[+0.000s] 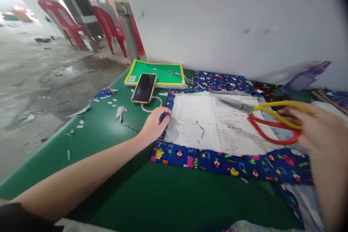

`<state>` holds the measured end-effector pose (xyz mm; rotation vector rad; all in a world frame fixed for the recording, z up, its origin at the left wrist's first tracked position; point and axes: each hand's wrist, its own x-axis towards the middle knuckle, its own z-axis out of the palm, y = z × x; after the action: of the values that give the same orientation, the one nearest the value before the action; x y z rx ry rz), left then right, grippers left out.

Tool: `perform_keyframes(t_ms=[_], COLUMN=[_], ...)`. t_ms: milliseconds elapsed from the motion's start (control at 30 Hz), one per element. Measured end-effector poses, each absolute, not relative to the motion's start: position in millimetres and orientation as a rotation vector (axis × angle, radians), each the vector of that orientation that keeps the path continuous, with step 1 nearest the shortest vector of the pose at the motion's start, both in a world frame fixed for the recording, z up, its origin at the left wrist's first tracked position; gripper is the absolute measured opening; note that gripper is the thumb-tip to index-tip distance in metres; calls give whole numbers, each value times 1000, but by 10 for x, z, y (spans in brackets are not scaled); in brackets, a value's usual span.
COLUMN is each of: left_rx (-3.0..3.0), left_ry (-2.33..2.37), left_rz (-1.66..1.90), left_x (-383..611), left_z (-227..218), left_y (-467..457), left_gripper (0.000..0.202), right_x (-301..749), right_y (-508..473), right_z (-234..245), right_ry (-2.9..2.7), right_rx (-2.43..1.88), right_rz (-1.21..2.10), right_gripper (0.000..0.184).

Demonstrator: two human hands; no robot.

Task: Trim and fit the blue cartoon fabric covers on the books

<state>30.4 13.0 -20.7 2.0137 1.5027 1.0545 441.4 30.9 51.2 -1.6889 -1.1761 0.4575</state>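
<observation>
My right hand (312,127) is closed around the handles of a pair of scissors (274,121), one yellow and one red. The blades are a little blurred and point left above the right page of an open book (193,119). The book lies flat on a dark blue cloth (203,159) printed with cartoon animals, which shows around its edges. At the book's left side my left hand (156,121) pinches the cloth's edge, a bit of blue showing between thumb and fingers. Small thread-like scraps (200,128) rest on the left page.
A phone (145,88) leans on a green book (160,72) with yellow edges. Folded patterned cloth (223,81) and a purple bottle (306,76) are by the wall. Cut scraps (121,113) litter the green table (174,195). Red chairs (65,21) stand beyond its left edge.
</observation>
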Motion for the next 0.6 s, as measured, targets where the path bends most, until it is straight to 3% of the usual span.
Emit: perform_keyframes(t_ms=[100,267,433,600], left_rx=[2005,1918,1882,1907], left_ry=[1501,1531,1533,1510], left_rz=[1067,1043,1051,1059], left_x=[294,292,290,283], left_z=[-208,-190,-174,-181], left_y=[141,148,149,150], left_gripper=[15,16,17,17], right_x=[4125,3959,4012,3929], right_y=[353,432,459,336], right_z=[339,71,-20,102], right_ry=[-1022,-1091,-1407,-2002], right_rx=[-1619,-1699,-1759,-1719], right_rz=[1014,1128,813,29], right_gripper=[24,22,30,34])
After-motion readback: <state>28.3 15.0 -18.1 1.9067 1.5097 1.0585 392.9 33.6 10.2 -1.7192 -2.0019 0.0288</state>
